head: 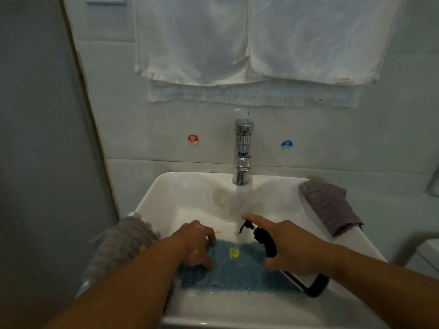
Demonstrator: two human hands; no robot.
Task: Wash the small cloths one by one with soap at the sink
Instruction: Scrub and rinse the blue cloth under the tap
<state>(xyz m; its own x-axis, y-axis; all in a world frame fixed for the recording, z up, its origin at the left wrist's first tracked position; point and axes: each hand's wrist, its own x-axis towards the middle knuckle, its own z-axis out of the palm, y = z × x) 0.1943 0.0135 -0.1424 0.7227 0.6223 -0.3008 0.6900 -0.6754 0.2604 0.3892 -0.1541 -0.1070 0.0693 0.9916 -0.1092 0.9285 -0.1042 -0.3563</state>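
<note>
while towels [190, 43] hang above, the sink [185, 186] holds a blue cloth [237, 271]; left hand [197, 244] grips it, right hand [297, 248] a pump bottle [264, 241].

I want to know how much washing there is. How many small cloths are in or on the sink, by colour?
Blue fluffy cloth, in the basin under the left hand: 1
Grey textured cloths, one on the left rim and one on the right rim of the white sink: 2
Total: 3
</note>
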